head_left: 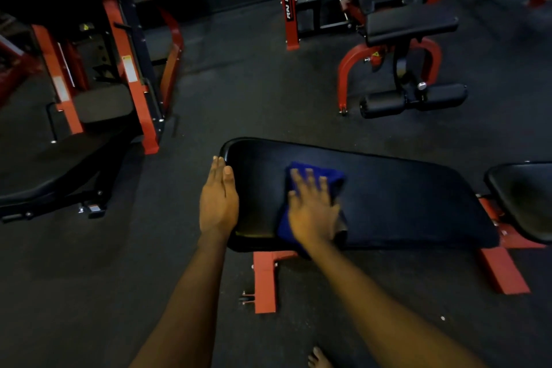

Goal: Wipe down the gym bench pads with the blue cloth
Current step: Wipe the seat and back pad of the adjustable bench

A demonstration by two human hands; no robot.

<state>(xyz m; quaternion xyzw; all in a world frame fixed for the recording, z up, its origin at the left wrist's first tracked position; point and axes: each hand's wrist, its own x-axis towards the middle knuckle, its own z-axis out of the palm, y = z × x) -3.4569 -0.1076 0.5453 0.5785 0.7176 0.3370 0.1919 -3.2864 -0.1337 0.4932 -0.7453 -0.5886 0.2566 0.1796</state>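
Spreading over the dark floor (pixel 254 84), red-framed machines (pixel 388 63) stand around a long black pad (pixel 403 197) on a red frame (pixel 264 278), with a second pad (pixel 525 197) just beside its right end. The blue cloth (pixel 316 173) lies on the long pad's left half under the right grip (pixel 312 212), whose straight, spread fingers press it down. The left grip (pixel 218 203) rests flat against the pad's left edge, fingers straight, holding nothing.

The single head-worn view looks forward and steeply down. It sits close over the bench pad (pixel 388 197), near and right of centre, with the floor (pixel 254 92) running far beyond.
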